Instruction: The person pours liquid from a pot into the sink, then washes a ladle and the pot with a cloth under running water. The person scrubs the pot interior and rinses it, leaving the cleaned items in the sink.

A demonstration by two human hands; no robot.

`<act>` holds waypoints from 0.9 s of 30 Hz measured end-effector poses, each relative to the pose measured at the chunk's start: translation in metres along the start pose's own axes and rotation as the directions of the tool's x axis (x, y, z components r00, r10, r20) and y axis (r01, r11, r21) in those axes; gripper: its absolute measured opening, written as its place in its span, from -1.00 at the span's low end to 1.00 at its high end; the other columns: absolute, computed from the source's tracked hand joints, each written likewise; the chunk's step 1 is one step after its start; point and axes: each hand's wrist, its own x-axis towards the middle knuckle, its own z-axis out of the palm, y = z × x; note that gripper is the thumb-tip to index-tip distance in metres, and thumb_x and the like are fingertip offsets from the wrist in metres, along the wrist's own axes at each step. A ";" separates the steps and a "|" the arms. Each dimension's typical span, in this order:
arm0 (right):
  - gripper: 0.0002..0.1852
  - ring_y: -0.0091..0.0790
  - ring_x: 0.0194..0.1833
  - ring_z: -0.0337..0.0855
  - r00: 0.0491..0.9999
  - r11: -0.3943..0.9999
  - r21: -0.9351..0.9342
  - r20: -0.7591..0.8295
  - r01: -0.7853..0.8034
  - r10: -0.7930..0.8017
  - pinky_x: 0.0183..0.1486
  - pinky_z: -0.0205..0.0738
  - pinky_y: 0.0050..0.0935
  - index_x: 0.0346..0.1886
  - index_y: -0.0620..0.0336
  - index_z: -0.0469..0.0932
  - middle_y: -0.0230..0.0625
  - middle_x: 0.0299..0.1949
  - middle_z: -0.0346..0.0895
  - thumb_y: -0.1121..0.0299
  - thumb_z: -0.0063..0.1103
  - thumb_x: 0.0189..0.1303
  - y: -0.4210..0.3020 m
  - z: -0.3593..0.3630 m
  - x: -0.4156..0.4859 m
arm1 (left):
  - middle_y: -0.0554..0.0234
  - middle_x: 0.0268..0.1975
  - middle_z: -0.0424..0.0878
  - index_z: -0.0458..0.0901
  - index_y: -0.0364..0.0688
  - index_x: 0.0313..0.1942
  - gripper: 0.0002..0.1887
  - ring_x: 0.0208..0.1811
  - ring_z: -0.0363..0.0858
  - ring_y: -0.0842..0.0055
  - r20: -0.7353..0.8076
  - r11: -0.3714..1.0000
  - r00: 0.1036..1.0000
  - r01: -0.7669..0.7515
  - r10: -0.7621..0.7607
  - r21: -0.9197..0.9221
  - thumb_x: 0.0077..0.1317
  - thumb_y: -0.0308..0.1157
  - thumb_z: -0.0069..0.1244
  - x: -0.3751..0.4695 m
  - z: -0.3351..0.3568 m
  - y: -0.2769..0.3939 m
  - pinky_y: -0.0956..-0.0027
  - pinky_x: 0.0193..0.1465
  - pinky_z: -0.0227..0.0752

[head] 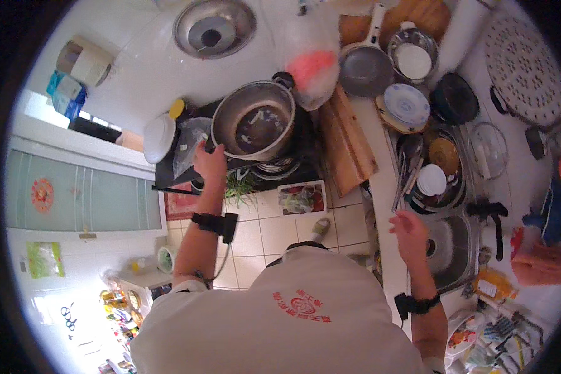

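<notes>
My left hand [210, 161] grips the dark side handle of a wide metal cooking pot [219, 119]. The pot is tilted over the black stove [308, 135], and dark patches with pale marks show on its inner bottom. A clear plastic bag [187, 140] lies close beside this hand. My right hand [410, 233] is over the near side of the stainless steel sink [453, 252], its fingers loosely bent and nothing visible in them. Just beyond it stands a large basin [459, 187] holding white bowls [431, 180], a brown dish and utensils.
Wooden boards [343, 145] lean at the counter's edge. Behind them are a frying pan [366, 70], stacked plates [406, 105] and a dark pot [454, 98]. A black faucet [495, 219] juts over the sink. On the floor sits a crate of vegetables [302, 198].
</notes>
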 end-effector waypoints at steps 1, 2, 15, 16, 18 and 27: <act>-0.76 -0.38 -0.14 0.75 0.995 0.999 -0.023 0.092 -0.028 0.030 -0.13 0.71 -0.38 0.06 0.35 0.60 -0.18 -0.15 0.72 0.46 0.25 0.39 -0.009 0.028 0.020 | -0.07 0.13 0.69 0.59 -0.34 0.14 -0.46 0.16 0.66 0.14 -0.029 0.980 0.998 0.056 -0.052 0.189 0.23 -0.20 0.24 0.026 0.002 -0.025 0.23 0.21 0.49; -0.78 -0.42 -0.21 0.74 0.978 0.999 -0.011 0.204 -0.040 0.041 -0.18 0.69 -0.41 0.02 0.38 0.60 -0.18 -0.18 0.73 0.47 0.25 0.40 -0.017 0.055 0.037 | -0.01 -0.02 0.75 0.62 -0.32 0.11 -0.51 0.02 0.72 0.18 0.277 0.902 0.942 0.276 -0.187 -0.332 0.30 -0.16 0.17 0.052 0.003 -0.046 0.21 0.10 0.56; -0.66 -0.40 -0.11 0.70 0.654 0.874 -0.107 0.622 -0.473 0.430 -0.05 0.48 -0.34 0.02 0.09 0.60 -0.32 -0.08 0.71 0.09 0.27 0.34 -0.071 0.307 0.132 | 0.01 0.03 0.75 0.58 -0.36 0.07 -0.75 0.08 0.73 0.31 0.910 0.460 0.338 0.786 0.241 -0.414 0.51 -0.41 -0.07 -0.007 -0.003 -0.051 0.24 0.14 0.64; -0.67 -0.38 -0.11 0.69 0.667 0.854 -0.047 0.602 -0.519 0.438 -0.04 0.48 -0.33 0.00 0.07 0.60 -0.31 -0.09 0.71 0.08 0.27 0.33 -0.069 0.309 0.133 | -0.02 0.07 0.74 0.57 -0.37 0.09 -0.74 0.11 0.72 0.29 0.926 0.230 0.290 0.910 0.241 -0.345 0.52 -0.41 -0.07 -0.023 -0.003 -0.043 0.20 0.18 0.64; -0.68 -0.35 -0.11 0.69 0.691 0.814 0.072 0.574 -0.576 0.438 0.00 0.46 -0.31 -0.04 0.04 0.60 -0.31 -0.10 0.72 0.06 0.26 0.30 -0.063 0.311 0.134 | -0.05 0.18 0.68 0.48 -0.33 0.22 -0.68 0.15 0.70 0.26 0.930 0.096 0.288 0.944 0.227 -0.315 0.56 -0.37 -0.08 -0.049 -0.003 -0.030 0.12 0.30 0.59; -0.80 -0.26 -0.32 0.65 0.799 0.763 0.261 0.314 -0.592 0.513 -0.18 0.61 -0.25 -0.07 0.18 0.54 -0.23 -0.35 0.62 0.31 0.23 0.36 -0.043 0.291 0.150 | 0.20 0.05 0.68 0.56 -0.19 0.17 -0.51 0.02 0.58 0.48 0.934 0.592 0.111 0.746 0.340 -0.304 0.43 -0.03 0.15 -0.107 0.030 -0.035 0.32 0.08 0.50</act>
